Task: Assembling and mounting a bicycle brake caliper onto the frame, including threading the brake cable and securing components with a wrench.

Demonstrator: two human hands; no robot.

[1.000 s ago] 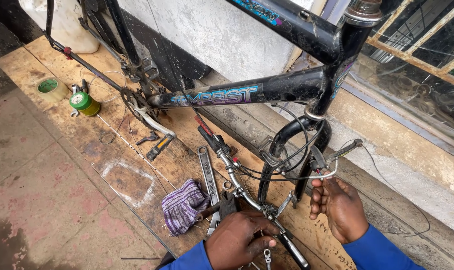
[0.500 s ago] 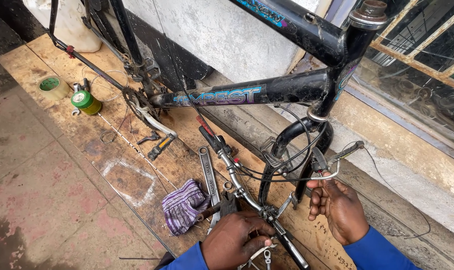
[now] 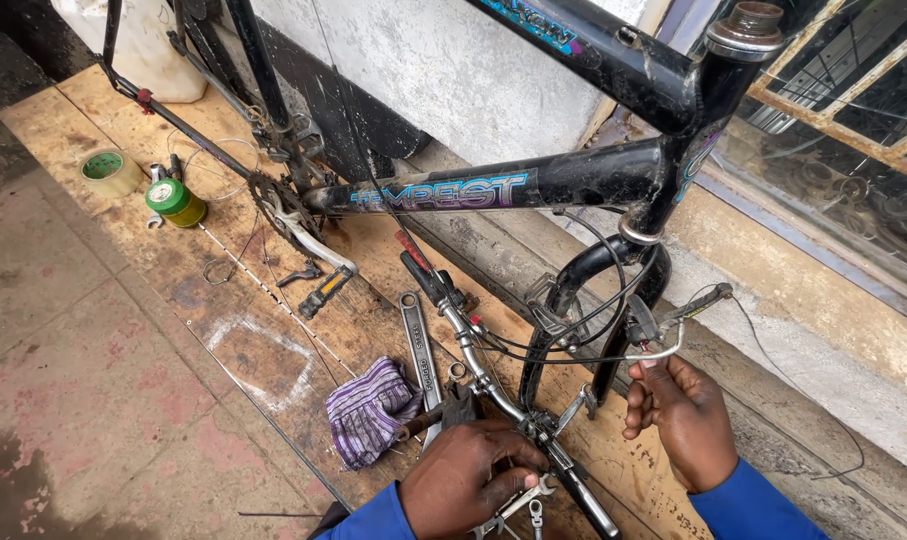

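- At the bottom centre of the frame, the left hand (image 3: 470, 478) is curled shut around the handlebar (image 3: 493, 385) near its stem, fingers (image 3: 508, 488) wrapped over the metal beside a small silver spanner (image 3: 513, 503).
- Right of it, the right hand (image 3: 685, 415) pinches the curved end of a brake cable (image 3: 663, 352) just below the brake lever (image 3: 695, 303), fingers closed on it.
- Above both hands stands the black bicycle frame (image 3: 533, 190), its fork (image 3: 588, 300) pointing down between them.
- Lying on the wooden board (image 3: 123, 250), left of the handlebar, are a long wrench (image 3: 418, 355) and a striped purple rag (image 3: 370, 408).
- At the upper left of the frame sit a green can (image 3: 176, 202) and a roll of tape (image 3: 110, 170), well apart from the hands.
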